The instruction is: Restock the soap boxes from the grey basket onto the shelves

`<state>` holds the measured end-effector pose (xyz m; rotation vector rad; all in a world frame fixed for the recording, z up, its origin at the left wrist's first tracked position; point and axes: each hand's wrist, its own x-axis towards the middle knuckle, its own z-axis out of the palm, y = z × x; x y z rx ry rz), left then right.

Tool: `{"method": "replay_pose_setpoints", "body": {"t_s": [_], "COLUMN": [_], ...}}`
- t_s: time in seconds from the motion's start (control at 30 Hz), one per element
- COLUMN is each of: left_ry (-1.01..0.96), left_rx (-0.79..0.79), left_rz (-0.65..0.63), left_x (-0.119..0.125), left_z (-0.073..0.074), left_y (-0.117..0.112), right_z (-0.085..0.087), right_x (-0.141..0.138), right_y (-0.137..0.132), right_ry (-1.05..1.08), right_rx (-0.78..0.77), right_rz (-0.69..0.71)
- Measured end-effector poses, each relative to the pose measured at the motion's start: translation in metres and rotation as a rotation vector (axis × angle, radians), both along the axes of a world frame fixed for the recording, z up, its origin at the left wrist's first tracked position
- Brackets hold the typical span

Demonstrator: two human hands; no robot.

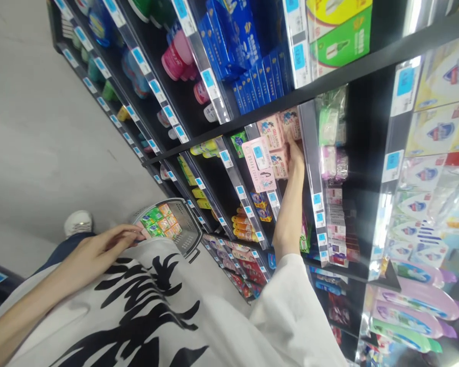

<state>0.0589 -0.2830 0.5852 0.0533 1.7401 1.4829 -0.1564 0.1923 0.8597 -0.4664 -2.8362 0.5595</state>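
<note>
My right hand [295, 155] reaches into a dark shop shelf [329, 84] and its fingers close round a pink box [291, 124] in a row of similar pink boxes [271, 131]. A pink hanging card with a blue price tag [259, 164] sits just left of that hand. My left hand [99, 251] is low at the left, thumb and fingers pinched together at the rim of a grey shopping basket [187, 232]. Its fingertips touch a small pale pack [141, 235] beside green and orange packs [158, 221] lying in the basket.
Shelves with blue price tags run from top left to bottom right, holding blue boxes [248, 61], pink tubs [178, 56], yellow bottles [204, 148] and toothbrush packs [416, 306]. My white printed shirt [145, 311] fills the bottom. A white shoe [77, 222] stands on the grey floor [34, 137].
</note>
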Motion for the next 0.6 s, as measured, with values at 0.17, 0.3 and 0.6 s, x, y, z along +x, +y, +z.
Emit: {"method": "replay_pose_setpoints", "body": {"t_s": [0.17,0.3,0.6], "left_ry": [0.006,-0.006,0.475], "left_rx": [-0.041,-0.088,-0.575], "left_rz": [0.022,0.006,-0.626], "left_x": [0.002,0.007,0.022], "left_z": [-0.003,-0.022,-0.051], "left_y": [-0.003,-0.006,0.008], "right_z": [-0.002,-0.052,-0.192], "right_x": [0.067,0.168,0.375], "right_y": [-0.019,-0.054,-0.069], "right_ry": [0.118,0.280,-0.526], "right_rx": [0.123,0.304,-0.120], "right_rz": [-0.072,-0.267,-0.497]}}
